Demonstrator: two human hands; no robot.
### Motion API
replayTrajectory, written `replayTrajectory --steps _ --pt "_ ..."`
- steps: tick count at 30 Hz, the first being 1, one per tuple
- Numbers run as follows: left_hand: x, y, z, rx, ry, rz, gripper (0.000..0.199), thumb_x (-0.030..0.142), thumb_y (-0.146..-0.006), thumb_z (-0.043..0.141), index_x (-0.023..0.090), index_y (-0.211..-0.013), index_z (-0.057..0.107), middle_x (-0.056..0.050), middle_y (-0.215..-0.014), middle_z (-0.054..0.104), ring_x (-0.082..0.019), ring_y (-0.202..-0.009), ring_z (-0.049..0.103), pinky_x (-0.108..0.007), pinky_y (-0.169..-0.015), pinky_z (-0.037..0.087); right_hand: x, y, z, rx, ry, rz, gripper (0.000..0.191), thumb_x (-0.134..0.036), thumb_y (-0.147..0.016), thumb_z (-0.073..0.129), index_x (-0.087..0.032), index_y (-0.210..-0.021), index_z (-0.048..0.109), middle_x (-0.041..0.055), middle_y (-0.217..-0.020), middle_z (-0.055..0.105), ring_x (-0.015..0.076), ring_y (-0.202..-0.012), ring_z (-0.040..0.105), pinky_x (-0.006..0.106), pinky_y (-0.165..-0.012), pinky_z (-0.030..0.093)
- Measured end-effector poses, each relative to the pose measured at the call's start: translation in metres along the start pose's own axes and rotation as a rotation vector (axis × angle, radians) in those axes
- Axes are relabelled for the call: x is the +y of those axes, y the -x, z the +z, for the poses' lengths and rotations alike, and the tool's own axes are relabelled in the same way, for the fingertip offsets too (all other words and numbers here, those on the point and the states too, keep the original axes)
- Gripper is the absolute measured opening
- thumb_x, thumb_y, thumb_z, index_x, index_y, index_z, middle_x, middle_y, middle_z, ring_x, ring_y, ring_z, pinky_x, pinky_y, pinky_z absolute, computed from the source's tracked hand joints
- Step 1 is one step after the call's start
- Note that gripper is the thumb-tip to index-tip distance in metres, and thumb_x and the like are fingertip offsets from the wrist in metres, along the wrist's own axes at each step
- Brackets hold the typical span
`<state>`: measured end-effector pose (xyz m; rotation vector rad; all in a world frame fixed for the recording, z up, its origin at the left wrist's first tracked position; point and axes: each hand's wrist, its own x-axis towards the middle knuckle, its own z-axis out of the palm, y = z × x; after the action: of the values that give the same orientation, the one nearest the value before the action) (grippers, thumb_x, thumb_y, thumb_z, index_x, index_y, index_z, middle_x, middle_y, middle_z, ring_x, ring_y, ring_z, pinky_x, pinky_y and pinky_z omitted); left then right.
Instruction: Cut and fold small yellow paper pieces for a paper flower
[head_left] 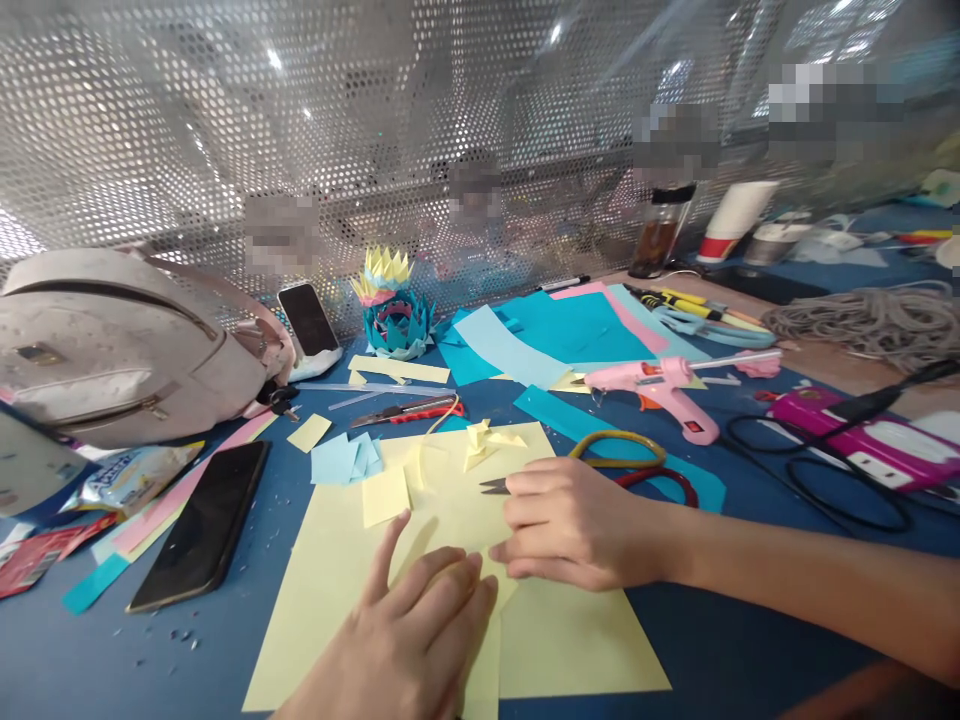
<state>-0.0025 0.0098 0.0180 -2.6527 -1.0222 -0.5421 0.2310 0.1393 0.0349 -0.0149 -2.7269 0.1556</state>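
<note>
Large pale yellow sheets lie on the blue table. My left hand rests over them, index finger raised and the other fingers bent together; anything beneath it is hidden. Beside it, my right hand has its fingers curled and pressed together near the yellow paper, its fingertips almost meeting my left hand's. Scissors with yellow and red handles lie partly behind my right hand, blade tips showing to its left. Small yellow and light blue squares and folded yellow pieces sit at the sheets' far edge.
Around the sheets are a black phone, a red cutter, a pink glue gun and a magenta power strip. Farther back are a backpack, a paper flower-like model, blue papers and a bottle.
</note>
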Motion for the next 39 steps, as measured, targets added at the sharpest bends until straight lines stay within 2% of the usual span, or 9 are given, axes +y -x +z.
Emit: replayTrajectory --steps 6,16,22,26,28,32,34,36,39 --pt "0.004 0.007 0.011 0.031 0.037 -0.038 0.04 0.011 -0.1 0.037 0.015 -0.129 0.064 -0.005 -0.118 0.071 -0.021 -0.12 0.06 -0.054 -0.127 -0.006 -0.004 0.001 0.003 0.038 0.01 0.031 0.045 -0.037 -0.109 0.038 -0.019 -0.092 0.075 0.0025 -0.071 0.06 0.0183 -0.067 0.045 0.033 -0.06 0.027" --pt "0.003 0.006 0.008 0.019 0.041 -0.04 0.039 0.014 -0.102 0.034 0.013 -0.129 0.063 -0.007 -0.119 0.071 -0.021 -0.121 0.061 -0.055 -0.127 -0.007 -0.006 0.0 0.005 0.044 -0.029 0.059 0.039 -0.03 -0.109 0.04 -0.017 -0.093 0.072 0.0025 -0.071 0.06 0.0165 -0.065 0.047 0.031 -0.059 0.027" --pt "-0.001 0.001 0.0 0.056 0.004 -0.02 0.031 0.015 -0.102 0.047 0.013 -0.129 0.063 -0.005 -0.116 0.074 -0.017 -0.118 0.066 -0.049 -0.129 -0.001 -0.006 -0.002 0.013 0.0 -0.065 0.062 0.043 -0.03 -0.11 0.033 -0.016 -0.087 0.067 0.0035 -0.074 0.062 0.0169 -0.068 0.049 0.031 -0.062 0.032" --pt "0.0 0.004 0.004 0.03 0.034 0.005 0.026 0.021 -0.106 0.045 0.017 -0.12 0.067 -0.006 -0.117 0.073 -0.018 -0.121 0.065 -0.051 -0.128 0.001 -0.005 0.0 0.012 0.066 -0.009 0.074 0.041 -0.032 -0.109 0.037 -0.016 -0.09 0.069 0.0036 -0.076 0.061 0.017 -0.069 0.047 0.031 -0.062 0.032" --pt "0.002 0.007 0.012 0.122 0.065 -0.048 0.031 0.023 -0.108 0.039 0.02 -0.111 0.069 -0.007 -0.117 0.073 -0.018 -0.122 0.064 -0.054 -0.128 0.004 -0.004 0.001 0.01 0.099 -0.024 0.07 0.035 -0.032 -0.108 0.041 -0.016 -0.094 0.069 0.0045 -0.083 0.062 0.017 -0.074 0.048 0.03 -0.065 0.034" --pt "0.005 0.008 0.025 0.188 0.067 -0.046 0.03 0.023 -0.108 0.04 0.021 -0.113 0.07 -0.006 -0.122 0.071 -0.018 -0.124 0.061 -0.054 -0.128 0.01 -0.002 0.0 0.006 0.055 -0.147 0.015 0.024 -0.031 -0.105 0.051 -0.016 -0.094 0.067 0.0059 -0.096 0.064 0.0171 -0.081 0.05 0.029 -0.075 0.039" --pt "0.005 0.006 0.025 0.212 0.055 -0.035 0.027 0.02 -0.107 0.043 0.021 -0.112 0.07 -0.004 -0.117 0.072 -0.017 -0.119 0.064 -0.054 -0.128 0.012 -0.001 -0.001 0.005 -0.007 -0.198 0.01 0.021 -0.033 -0.104 0.054 -0.017 -0.096 0.067 0.0058 -0.098 0.064 0.0176 -0.084 0.05 0.03 -0.078 0.039" --pt "0.005 0.004 0.022 0.232 0.058 -0.029 0.028 0.017 -0.107 0.043 0.02 -0.111 0.07 -0.002 -0.103 0.073 -0.014 -0.106 0.067 -0.052 -0.128 0.011 -0.001 -0.001 0.005 -0.055 -0.23 0.028 0.02 -0.033 -0.103 0.054 -0.018 -0.1 0.067 0.0059 -0.101 0.064 0.0181 -0.086 0.05 0.031 -0.079 0.039" --pt "0.003 0.0 0.01 0.211 0.063 -0.013 0.032 0.012 -0.106 0.04 0.018 -0.106 0.072 0.002 -0.085 0.071 -0.011 -0.087 0.068 -0.043 -0.13 0.012 -0.001 -0.002 0.004 -0.079 -0.253 0.029 0.021 -0.032 -0.104 0.051 -0.02 -0.1 0.068 0.0063 -0.103 0.062 0.0184 -0.086 0.049 0.032 -0.079 0.038"
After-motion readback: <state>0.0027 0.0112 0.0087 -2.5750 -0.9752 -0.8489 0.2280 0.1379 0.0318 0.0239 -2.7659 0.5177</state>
